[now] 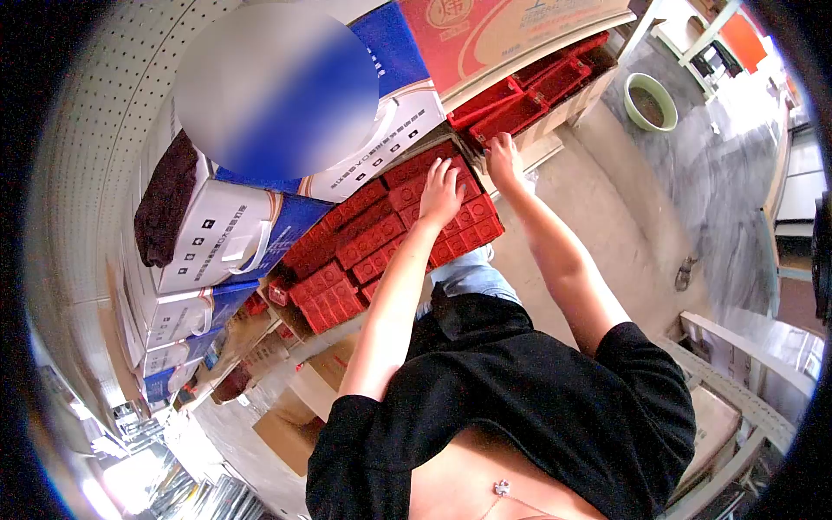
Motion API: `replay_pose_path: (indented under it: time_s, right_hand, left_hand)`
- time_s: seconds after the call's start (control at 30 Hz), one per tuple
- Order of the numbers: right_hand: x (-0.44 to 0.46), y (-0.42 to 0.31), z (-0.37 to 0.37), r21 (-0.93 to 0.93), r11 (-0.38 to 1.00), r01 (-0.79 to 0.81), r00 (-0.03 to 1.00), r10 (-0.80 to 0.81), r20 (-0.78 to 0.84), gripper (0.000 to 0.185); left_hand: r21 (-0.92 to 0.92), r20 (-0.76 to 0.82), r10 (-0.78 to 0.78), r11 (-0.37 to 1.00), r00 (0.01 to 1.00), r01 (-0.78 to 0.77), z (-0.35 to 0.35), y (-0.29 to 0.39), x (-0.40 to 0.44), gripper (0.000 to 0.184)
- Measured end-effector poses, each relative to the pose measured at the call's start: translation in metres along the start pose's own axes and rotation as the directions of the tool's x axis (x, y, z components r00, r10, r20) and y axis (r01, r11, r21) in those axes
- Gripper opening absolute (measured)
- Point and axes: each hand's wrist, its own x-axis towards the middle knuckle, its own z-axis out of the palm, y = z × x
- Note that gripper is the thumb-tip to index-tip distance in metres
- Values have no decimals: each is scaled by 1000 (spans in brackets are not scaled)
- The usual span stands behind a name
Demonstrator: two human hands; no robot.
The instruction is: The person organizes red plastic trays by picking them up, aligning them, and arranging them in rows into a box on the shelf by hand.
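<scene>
My left hand (442, 198) lies on a block of red boxes (373, 236) with round raised patterns, packed in rows. Its fingers are stretched out and slightly apart, palm down. Farther right, my right hand (505, 163) has its fingers bent together at the near corner of a red tray-like box (511, 120). That box sits with several similar ones inside an open cardboard carton (555, 111). My right fingertips are partly hidden, but they appear closed on the box's rim.
White and blue cartons (217, 236) with handles are stacked on the left, a dark folded cloth (166, 201) on one. A red and tan carton (511, 35) stands at the back. A green basin (650, 102) is on the floor at right, near a white metal frame (737, 373).
</scene>
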Motion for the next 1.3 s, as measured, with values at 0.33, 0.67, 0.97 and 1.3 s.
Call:
replay_pose_path:
  time_s: [0.33, 0.67, 0.97, 1.3]
  right_hand:
    - [-19, -26, -12, 324, 946, 31, 990, 14, -138, 21]
    - [-67, -52, -2, 423, 878, 225, 971, -164, -175, 23]
    - [-88, -80, -22, 336, 772, 540, 827, -560, -41, 25]
    - [-85, -106, -16, 405, 874, 267, 952, -306, 33, 39]
  left_hand:
    - [-513, -71, -474, 772, 877, 376, 6, 13, 30, 28]
    - [-784, 280, -585, 319, 761, 533, -19, 4, 15, 58]
    - [-834, 377, -528, 164, 761, 527, -50, -35, -39, 45]
    - [-533, -24, -580, 696, 814, 481, -99, -56, -100, 54]
